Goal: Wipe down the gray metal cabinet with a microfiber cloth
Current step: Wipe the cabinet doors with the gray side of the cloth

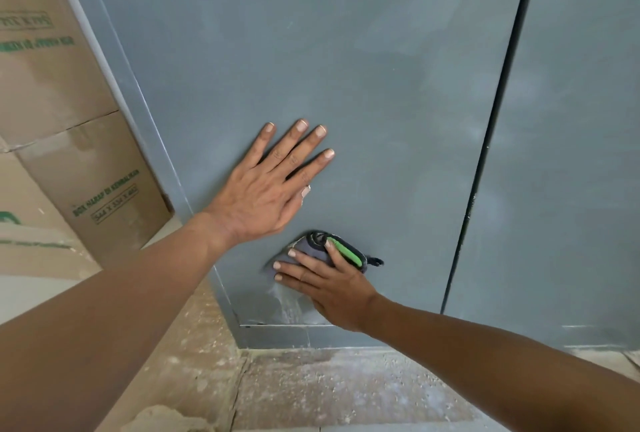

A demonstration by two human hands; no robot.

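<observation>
Dusty floor [346, 393] (stacked cardboard boxes [52, 68])

Stacked cardboard boxes [69, 140] with green print stand at the left, and a dusty, speckled floor [346, 393] runs below.

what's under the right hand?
The right hand presses a gray microfiber cloth with green-and-black trim flat against the cabinet door. The cloth's lower part and the door behind it are covered.

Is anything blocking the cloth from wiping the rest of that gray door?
Only the left hand, spread flat on the cabinet door just above the cloth that the right hand presses there. Elsewhere the door is bare.
</observation>
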